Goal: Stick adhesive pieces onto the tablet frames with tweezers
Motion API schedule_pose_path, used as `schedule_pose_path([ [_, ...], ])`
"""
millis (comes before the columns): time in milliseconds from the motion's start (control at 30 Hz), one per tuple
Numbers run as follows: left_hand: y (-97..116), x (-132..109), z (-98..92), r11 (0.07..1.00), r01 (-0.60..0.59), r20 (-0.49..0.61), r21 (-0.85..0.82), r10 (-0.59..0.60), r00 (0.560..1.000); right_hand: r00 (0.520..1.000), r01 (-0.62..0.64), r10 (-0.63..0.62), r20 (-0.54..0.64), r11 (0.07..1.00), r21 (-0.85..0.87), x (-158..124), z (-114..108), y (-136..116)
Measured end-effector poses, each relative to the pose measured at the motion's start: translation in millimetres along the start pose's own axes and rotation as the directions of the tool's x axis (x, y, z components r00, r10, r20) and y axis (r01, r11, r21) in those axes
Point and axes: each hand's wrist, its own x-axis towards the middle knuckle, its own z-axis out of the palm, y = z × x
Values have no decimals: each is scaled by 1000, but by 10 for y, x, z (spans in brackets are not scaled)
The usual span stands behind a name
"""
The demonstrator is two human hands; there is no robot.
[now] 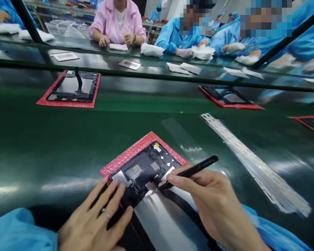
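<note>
An opened tablet chassis [143, 170] with a black frame, circuit parts and a silver plate lies on a red bubble-wrap mat [136, 148] near the front edge. My left hand [99, 219], a ring on one finger, rests flat with fingers spread on the chassis's left side. My right hand [214, 202] pinches black tweezers [188, 172]; their tip touches the board near the chassis's middle. A black ribbon cable [180, 205] curves across the silver plate below the tweezers.
A long strip of white labels [253, 164] and a clear strip [183, 139] lie to the right on the green conveyor belt [42, 139]. More chassis on red mats [70, 89] [229, 97] sit farther along. Several workers in blue and pink coats [117, 21] sit across, handling white cloths.
</note>
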Motion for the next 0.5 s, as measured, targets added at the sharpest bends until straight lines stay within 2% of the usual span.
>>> schedule_pose_path([
  [100, -78, -138, 17, 1000, 4, 83, 6, -5, 997, 996, -90, 89, 7, 995, 53, 14, 102, 139],
  [233, -53, -177, 76, 999, 14, 78, -30, -11, 997, 986, -163, 164, -36, 986, 12, -21, 163, 261],
  [500, -55, -269, 147, 998, -16, 58, -62, 19, 998, 986, -164, 164, -11, 986, -23, -14, 179, 298],
])
